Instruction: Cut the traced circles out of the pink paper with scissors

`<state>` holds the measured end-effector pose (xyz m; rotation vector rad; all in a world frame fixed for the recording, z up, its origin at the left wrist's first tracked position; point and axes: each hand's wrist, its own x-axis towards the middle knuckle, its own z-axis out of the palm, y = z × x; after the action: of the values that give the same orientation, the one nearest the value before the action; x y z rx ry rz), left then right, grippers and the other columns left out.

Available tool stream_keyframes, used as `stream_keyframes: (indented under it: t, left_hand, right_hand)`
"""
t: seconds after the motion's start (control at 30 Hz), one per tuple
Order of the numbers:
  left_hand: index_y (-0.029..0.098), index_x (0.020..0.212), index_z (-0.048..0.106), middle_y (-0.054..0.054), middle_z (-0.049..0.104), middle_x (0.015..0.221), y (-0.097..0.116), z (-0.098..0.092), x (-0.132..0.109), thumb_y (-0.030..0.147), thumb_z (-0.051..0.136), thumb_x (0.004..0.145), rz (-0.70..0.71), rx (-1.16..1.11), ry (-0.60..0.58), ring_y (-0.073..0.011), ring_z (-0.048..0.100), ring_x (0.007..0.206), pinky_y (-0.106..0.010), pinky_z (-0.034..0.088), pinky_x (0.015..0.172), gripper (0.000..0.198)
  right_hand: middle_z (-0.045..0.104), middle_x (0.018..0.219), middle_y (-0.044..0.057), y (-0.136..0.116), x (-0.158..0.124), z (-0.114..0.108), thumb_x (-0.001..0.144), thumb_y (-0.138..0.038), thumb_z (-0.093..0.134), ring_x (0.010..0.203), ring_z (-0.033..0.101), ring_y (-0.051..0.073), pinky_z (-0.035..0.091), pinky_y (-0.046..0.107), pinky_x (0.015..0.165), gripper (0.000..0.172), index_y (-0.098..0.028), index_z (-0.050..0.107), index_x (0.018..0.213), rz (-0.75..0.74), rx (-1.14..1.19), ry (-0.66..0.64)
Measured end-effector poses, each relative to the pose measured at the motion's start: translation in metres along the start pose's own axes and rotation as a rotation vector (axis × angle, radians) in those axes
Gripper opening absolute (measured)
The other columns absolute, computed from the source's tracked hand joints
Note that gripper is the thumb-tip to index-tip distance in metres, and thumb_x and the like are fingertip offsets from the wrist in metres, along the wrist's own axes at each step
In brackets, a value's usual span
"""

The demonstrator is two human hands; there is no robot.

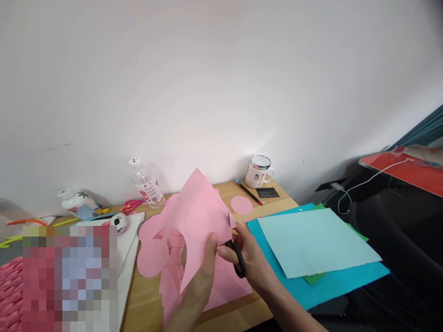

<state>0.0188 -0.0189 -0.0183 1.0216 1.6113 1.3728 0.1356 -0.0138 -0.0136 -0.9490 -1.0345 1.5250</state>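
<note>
My left hand (pixel 206 272) grips a pink paper sheet (pixel 200 212) by its lower part, thumb on the near face. Drawn circle outlines show on the sheet, and a curved piece is cut out of its left side. In my right hand (pixel 247 256) are black-handled scissors (pixel 238 263), their blades at the right edge of the sheet. Part of a blade shows near the paper's edge; the rest is hidden. Below and left lie pink paper circles (pixel 152 257) and cut scraps. One single pink circle (pixel 241 205) rests further back on the wooden table (pixel 145 299).
Light-blue paper (pixel 318 244) lies over blue and green sheets at the right. A white mug (pixel 259 173), a pen (pixel 251 191) and a black card (pixel 268 192) sit at the back. To the left stand a plastic bottle (pixel 147 184), a white jar (pixel 79 203) and pink scissors (pixel 133 205).
</note>
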Motion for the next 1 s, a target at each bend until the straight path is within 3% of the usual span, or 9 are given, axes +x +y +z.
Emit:
stream_keyframes:
  t: [0.2, 0.3, 0.43, 0.57, 0.73, 0.87, 1.0]
  left_hand:
    - [0.014, 0.077, 0.069, -0.010, 0.072, 0.077, 0.005, 0.001, -0.001, 0.048, 0.072, 0.066, -0.001, 0.016, 0.007, -0.0241, 0.068, 0.074, -0.033, 0.055, 0.066, 0.035]
    - [0.015, 0.072, 0.068, -0.008, 0.071, 0.069, 0.004, 0.002, 0.000, 0.048, 0.073, 0.063, 0.030, 0.048, 0.057, -0.0229, 0.067, 0.066, -0.031, 0.055, 0.059, 0.035]
    - [0.016, 0.066, 0.065, -0.005, 0.068, 0.062, 0.004, 0.003, -0.001, 0.049, 0.069, 0.066, 0.087, 0.075, 0.041, -0.0202, 0.065, 0.058, -0.029, 0.053, 0.053, 0.034]
    - [0.018, 0.062, 0.062, -0.003, 0.065, 0.057, 0.006, 0.002, -0.003, 0.051, 0.068, 0.066, 0.084, 0.071, 0.041, -0.0183, 0.063, 0.055, -0.028, 0.051, 0.051, 0.034]
    - [0.018, 0.074, 0.065, -0.004, 0.068, 0.069, 0.008, -0.001, -0.004, 0.047, 0.071, 0.066, 0.025, 0.156, 0.033, -0.0205, 0.065, 0.068, -0.030, 0.052, 0.062, 0.031]
    - [0.019, 0.067, 0.060, -0.001, 0.063, 0.061, 0.010, 0.000, -0.003, 0.048, 0.069, 0.067, 0.074, 0.093, 0.058, -0.0184, 0.061, 0.060, -0.029, 0.049, 0.055, 0.029]
    - [0.021, 0.055, 0.052, 0.002, 0.053, 0.051, 0.014, -0.001, -0.001, 0.044, 0.069, 0.067, 0.094, 0.098, 0.002, -0.0146, 0.053, 0.049, -0.027, 0.043, 0.046, 0.031]
  right_hand:
    - [0.045, 0.066, -0.004, 0.001, -0.001, 0.001, 0.068, -0.043, 0.078, 0.060, 0.038, 0.011, 0.026, 0.023, 0.050, 0.045, -0.022, 0.041, 0.081, -0.033, 0.011, 0.000]
    - [0.049, 0.070, -0.002, 0.001, -0.001, 0.001, 0.069, -0.043, 0.076, 0.058, 0.034, 0.010, 0.024, 0.023, 0.049, 0.042, -0.021, 0.045, 0.087, -0.042, -0.001, -0.002]
    - [0.050, 0.072, -0.002, -0.002, 0.001, 0.001, 0.070, -0.044, 0.075, 0.057, 0.032, 0.009, 0.023, 0.023, 0.048, 0.043, -0.020, 0.048, 0.093, -0.040, -0.034, 0.005]
    - [0.048, 0.067, -0.003, -0.005, 0.000, 0.002, 0.069, -0.048, 0.075, 0.056, 0.033, 0.009, 0.026, 0.022, 0.047, 0.045, -0.019, 0.049, 0.091, -0.042, -0.063, 0.014]
    - [0.050, 0.062, -0.003, -0.008, -0.003, 0.004, 0.069, -0.052, 0.073, 0.055, 0.038, 0.010, 0.029, 0.023, 0.047, 0.045, -0.019, 0.049, 0.089, -0.021, -0.107, 0.020]
    - [0.053, 0.059, -0.001, -0.011, -0.004, 0.005, 0.068, -0.056, 0.071, 0.054, 0.042, 0.012, 0.031, 0.025, 0.047, 0.048, -0.018, 0.050, 0.090, -0.011, -0.159, 0.045]
    - [0.054, 0.060, -0.001, -0.012, -0.005, 0.005, 0.067, -0.055, 0.070, 0.053, 0.045, 0.013, 0.033, 0.025, 0.048, 0.046, -0.018, 0.049, 0.085, -0.004, -0.178, 0.065]
